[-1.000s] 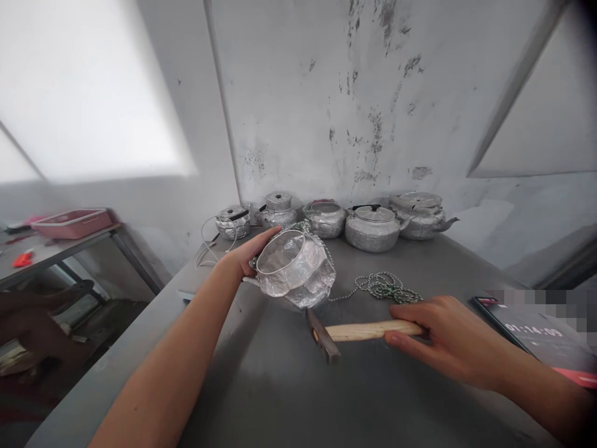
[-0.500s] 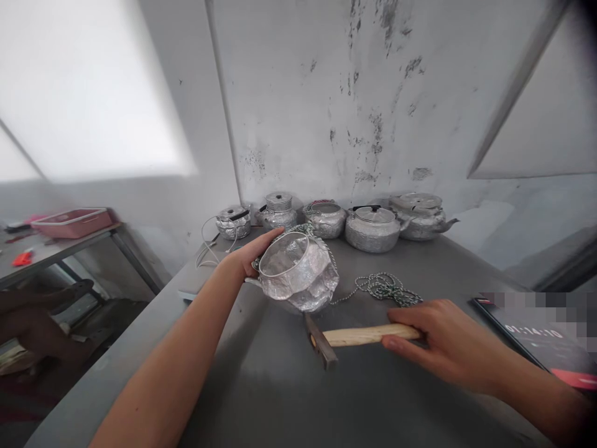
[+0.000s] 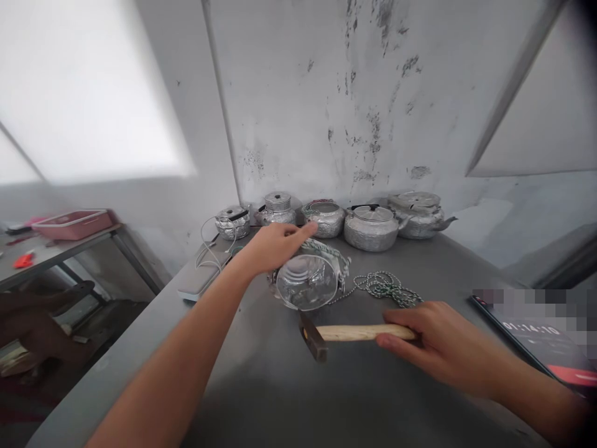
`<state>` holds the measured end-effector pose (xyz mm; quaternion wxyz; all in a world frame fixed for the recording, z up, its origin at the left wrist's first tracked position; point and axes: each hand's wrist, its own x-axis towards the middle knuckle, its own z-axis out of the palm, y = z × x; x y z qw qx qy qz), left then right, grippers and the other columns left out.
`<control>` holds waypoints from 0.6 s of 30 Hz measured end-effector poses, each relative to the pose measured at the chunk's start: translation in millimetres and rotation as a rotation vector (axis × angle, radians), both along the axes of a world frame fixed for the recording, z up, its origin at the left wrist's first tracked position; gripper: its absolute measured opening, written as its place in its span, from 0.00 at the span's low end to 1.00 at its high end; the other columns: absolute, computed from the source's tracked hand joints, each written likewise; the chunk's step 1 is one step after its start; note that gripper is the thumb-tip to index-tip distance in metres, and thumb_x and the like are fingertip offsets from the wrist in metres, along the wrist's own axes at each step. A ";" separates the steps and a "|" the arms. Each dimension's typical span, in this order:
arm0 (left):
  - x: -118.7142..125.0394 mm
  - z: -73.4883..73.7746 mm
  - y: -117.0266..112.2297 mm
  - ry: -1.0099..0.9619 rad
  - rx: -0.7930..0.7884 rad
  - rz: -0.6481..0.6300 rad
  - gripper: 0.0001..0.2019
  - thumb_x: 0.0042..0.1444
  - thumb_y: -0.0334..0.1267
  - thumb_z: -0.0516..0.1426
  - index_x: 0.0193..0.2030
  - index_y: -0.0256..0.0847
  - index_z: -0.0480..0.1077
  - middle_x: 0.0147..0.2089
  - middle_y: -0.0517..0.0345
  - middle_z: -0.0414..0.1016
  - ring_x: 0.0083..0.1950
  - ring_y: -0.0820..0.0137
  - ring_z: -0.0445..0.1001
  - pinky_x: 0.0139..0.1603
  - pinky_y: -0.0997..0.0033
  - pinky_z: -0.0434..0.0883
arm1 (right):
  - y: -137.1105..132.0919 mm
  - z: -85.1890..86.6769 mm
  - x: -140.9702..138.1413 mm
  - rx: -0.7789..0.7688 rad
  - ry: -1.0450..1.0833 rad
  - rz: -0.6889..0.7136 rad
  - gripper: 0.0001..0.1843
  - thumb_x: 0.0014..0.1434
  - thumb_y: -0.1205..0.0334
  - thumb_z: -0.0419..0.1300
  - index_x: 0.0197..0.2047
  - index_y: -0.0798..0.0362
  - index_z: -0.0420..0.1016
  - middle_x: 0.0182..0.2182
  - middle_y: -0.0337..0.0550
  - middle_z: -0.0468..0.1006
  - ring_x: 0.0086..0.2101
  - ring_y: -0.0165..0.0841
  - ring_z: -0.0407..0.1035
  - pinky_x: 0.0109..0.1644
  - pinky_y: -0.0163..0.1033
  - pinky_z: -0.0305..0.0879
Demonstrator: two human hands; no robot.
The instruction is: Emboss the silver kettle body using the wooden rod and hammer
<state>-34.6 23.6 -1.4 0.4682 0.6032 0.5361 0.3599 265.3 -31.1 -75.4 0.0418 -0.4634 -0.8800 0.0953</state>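
Observation:
A dented silver-coloured metal kettle [image 3: 308,285] is tipped so that its round opening faces me. My left hand [image 3: 273,246] is closed over its top far side, by the handle wound with green-and-white cord. A loose bundle of that cord [image 3: 387,287] lies on the table right of the kettle. My right hand [image 3: 438,339] grips a hammer [image 3: 357,333] by its pale wooden handle. The hammer's dark metal head is just below the kettle's near rim; whether they touch I cannot tell.
Several metal kettles line the back of the grey table [image 3: 261,386], among them a black-handled one [image 3: 372,230]. A phone [image 3: 527,336] showing a timer lies at right. A pale flat box [image 3: 199,281] with a white cable is at left. A pink basket [image 3: 74,225] sits on another table.
My left hand has turned the kettle, so its opening now faces me instead of up and left. The hammer and my right hand have shifted slightly left.

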 end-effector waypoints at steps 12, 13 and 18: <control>17.6 -4.2 -21.7 0.425 0.210 -0.170 0.39 0.47 0.61 0.67 0.62 0.39 0.73 0.69 0.38 0.65 0.74 0.30 0.48 0.71 0.45 0.50 | -2.9 -4.7 -4.1 -0.016 -0.010 -0.177 0.35 0.67 0.30 0.42 0.24 0.46 0.70 0.23 0.43 0.78 0.23 0.40 0.69 0.28 0.42 0.50; 16.9 -3.4 -21.7 0.424 0.201 -0.171 0.39 0.46 0.60 0.68 0.61 0.39 0.73 0.69 0.39 0.66 0.74 0.31 0.48 0.72 0.44 0.49 | -5.1 -4.8 -5.7 -0.023 -0.002 -0.182 0.35 0.68 0.31 0.41 0.25 0.46 0.71 0.23 0.43 0.79 0.24 0.40 0.70 0.28 0.43 0.52; 15.1 -0.3 -21.1 0.458 0.171 -0.195 0.42 0.47 0.62 0.68 0.66 0.42 0.69 0.70 0.41 0.66 0.73 0.32 0.52 0.69 0.47 0.55 | -17.8 -8.1 -15.0 -0.023 0.063 -0.162 0.33 0.71 0.36 0.41 0.32 0.46 0.77 0.29 0.46 0.83 0.27 0.42 0.77 0.29 0.44 0.63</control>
